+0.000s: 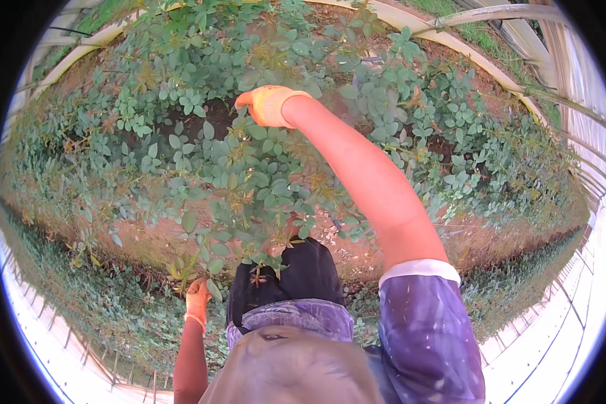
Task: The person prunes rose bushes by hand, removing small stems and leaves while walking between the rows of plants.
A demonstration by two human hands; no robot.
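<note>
My right hand [268, 105], in an orange and white work glove, reaches out over the leafy bushes [267, 177], which look like rose plants. Its fingers are bent down beside a thin stem near a dark gap in the leaves; whether they grip that stem I cannot tell. Low at the left, my left hand [198, 299] wears a similar orange glove. Its fingers are closed around the lower end of a cut-looking leafy stem [184, 270], whose leaves spread above the hand. Green leaves partly cover my dark trousers.
Dense green rows run left and right, with a brown soil path [151, 242] between the bed before me and the row behind. Poles and plastic sheeting [586, 76] of a greenhouse curve along the rim. A pale curved edging [464, 48] lies beyond the bed.
</note>
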